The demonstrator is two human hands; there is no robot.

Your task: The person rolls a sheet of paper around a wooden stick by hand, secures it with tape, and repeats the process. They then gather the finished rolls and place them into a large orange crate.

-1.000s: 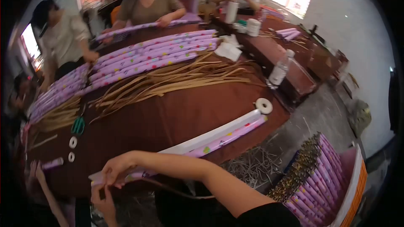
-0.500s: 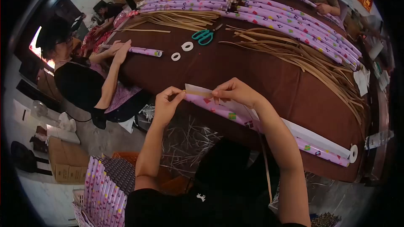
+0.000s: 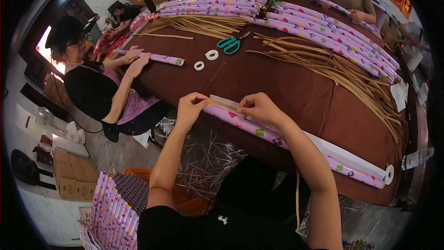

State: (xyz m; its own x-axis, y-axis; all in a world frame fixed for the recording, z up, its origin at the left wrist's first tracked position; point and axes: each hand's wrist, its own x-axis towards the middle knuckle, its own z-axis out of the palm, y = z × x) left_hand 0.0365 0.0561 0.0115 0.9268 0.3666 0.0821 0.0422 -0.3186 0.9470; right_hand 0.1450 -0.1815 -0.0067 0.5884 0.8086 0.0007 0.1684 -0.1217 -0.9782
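Note:
A roll of pink patterned wrapping paper (image 3: pixel 259 132) lies along the near table edge, its white loose flap (image 3: pixel 344 150) turned up on the far side. My left hand (image 3: pixel 190 109) pinches the left end of the roll between thumb and fingers. A thin tan strip (image 3: pixel 225 105) runs along the flap between my hands. My right hand (image 3: pixel 261 107) is closed in a pinch on the strip at the flap, farther right. Part of the strip hangs below the table beside my right forearm. A white tape roll (image 3: pixel 389 174) stands at the roll's right end.
Teal-handled scissors (image 3: pixel 229 45) and two white tape rings (image 3: pixel 211 55) lie ahead. Bundles of tan strips (image 3: pixel 319 60) and stacked patterned rolls (image 3: pixel 323 32) lie farther back. A co-worker (image 3: pixel 99 78) handles another roll at left. Finished rolls (image 3: pixel 108 208) fill a crate below.
The view has shifted slightly. Both hands stay at the roll's left part, with the right fingers slightly lower on the flap. The strip's hanging part has shifted below the table edge.

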